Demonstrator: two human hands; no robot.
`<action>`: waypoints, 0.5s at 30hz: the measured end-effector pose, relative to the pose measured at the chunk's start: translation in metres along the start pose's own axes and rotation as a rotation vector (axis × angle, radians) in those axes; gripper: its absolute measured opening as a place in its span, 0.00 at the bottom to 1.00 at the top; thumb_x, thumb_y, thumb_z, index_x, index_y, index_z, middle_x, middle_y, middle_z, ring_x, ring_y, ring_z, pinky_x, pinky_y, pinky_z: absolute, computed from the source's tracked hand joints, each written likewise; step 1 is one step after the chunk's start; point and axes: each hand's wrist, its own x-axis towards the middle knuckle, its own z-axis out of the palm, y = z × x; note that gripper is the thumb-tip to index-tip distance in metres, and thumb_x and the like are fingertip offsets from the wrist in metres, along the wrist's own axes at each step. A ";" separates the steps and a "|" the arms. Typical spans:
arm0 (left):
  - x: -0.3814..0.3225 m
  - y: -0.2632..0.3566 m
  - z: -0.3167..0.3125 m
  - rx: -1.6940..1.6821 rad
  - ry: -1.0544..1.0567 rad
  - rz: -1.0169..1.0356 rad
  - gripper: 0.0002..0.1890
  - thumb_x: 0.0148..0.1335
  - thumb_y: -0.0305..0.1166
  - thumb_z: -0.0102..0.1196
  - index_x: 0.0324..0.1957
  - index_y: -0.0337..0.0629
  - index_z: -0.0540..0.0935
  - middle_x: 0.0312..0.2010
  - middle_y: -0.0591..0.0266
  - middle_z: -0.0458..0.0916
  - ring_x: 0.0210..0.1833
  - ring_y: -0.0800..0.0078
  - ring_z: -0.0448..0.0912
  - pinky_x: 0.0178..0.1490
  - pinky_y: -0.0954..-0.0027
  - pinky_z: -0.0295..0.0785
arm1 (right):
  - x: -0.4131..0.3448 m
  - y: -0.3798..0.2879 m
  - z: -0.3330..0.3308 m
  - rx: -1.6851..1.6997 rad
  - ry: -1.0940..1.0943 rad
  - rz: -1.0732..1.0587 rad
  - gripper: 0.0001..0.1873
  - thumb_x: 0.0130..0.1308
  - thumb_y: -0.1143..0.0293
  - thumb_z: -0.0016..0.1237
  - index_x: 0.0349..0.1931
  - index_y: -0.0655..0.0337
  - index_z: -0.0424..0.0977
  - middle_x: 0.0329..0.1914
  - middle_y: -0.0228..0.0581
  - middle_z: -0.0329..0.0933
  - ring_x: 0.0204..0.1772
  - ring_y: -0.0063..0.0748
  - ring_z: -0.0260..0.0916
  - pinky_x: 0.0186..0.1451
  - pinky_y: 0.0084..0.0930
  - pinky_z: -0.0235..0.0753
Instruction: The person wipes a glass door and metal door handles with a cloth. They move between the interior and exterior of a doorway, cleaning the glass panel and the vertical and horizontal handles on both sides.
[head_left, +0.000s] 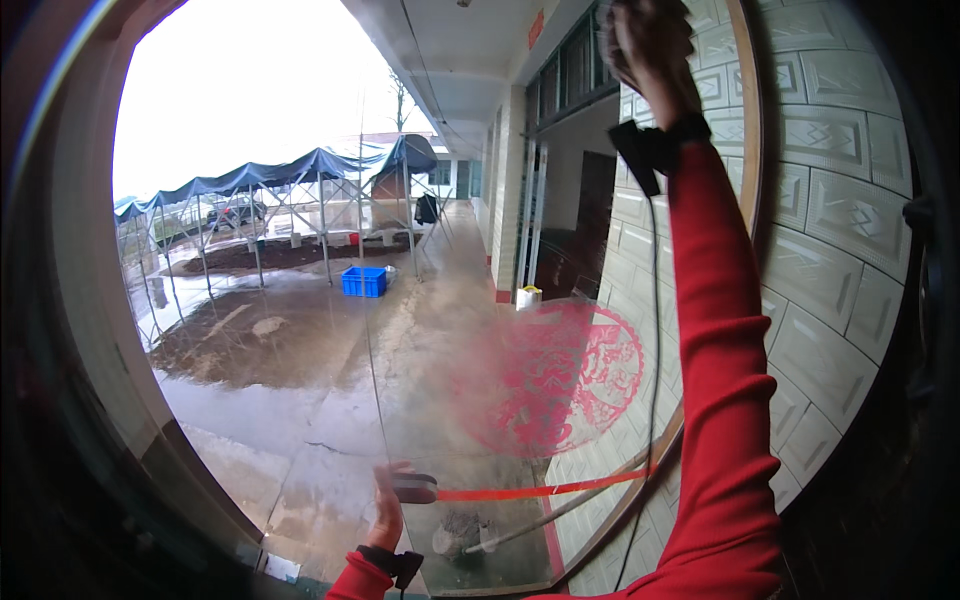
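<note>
My right hand (651, 46) is raised high at the top right, blurred, near a window pane; whether it holds something cannot be told. Low in the middle, my left hand (386, 504) is upright beside a dark oval object (415, 487), perhaps touching it. An orange-red strip (536, 490) runs from that object to the wooden frame at the right. On the glass sits a round red paper-cut decoration (551, 379), hazy on its left side. Both wrists wear black bands with small devices, and a cable hangs from the right one.
A tiled wall (840, 217) stands at the right. Beyond the glass are a wet yard, a blue crate (364, 281), a canopy on metal poles (300, 169) and a white container (529, 298) by a doorway. A mop (465, 534) leans low outside.
</note>
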 end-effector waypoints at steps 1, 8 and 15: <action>-0.002 0.000 -0.001 0.001 -0.018 -0.014 0.45 0.61 0.74 0.25 0.49 0.40 0.76 0.39 0.54 0.78 0.34 0.63 0.83 0.48 0.66 0.75 | 0.002 -0.030 0.012 0.057 -0.035 -0.044 0.18 0.70 0.57 0.40 0.54 0.54 0.69 0.41 0.44 0.78 0.40 0.39 0.78 0.42 0.38 0.79; 0.005 -0.008 -0.009 0.024 -0.058 0.014 0.47 0.60 0.75 0.20 0.50 0.41 0.74 0.37 0.55 0.79 0.34 0.61 0.84 0.49 0.67 0.73 | -0.114 -0.257 -0.060 0.626 -0.445 -0.432 0.14 0.68 0.66 0.43 0.53 0.54 0.71 0.43 0.34 0.76 0.46 0.30 0.75 0.47 0.27 0.74; 0.001 -0.003 -0.009 0.041 -0.098 -0.023 0.46 0.61 0.75 0.18 0.50 0.42 0.73 0.35 0.54 0.80 0.32 0.58 0.84 0.51 0.66 0.72 | -0.185 -0.225 -0.169 0.832 -0.626 -0.740 0.25 0.57 0.74 0.52 0.57 0.45 0.68 0.44 0.36 0.73 0.41 0.27 0.73 0.44 0.21 0.72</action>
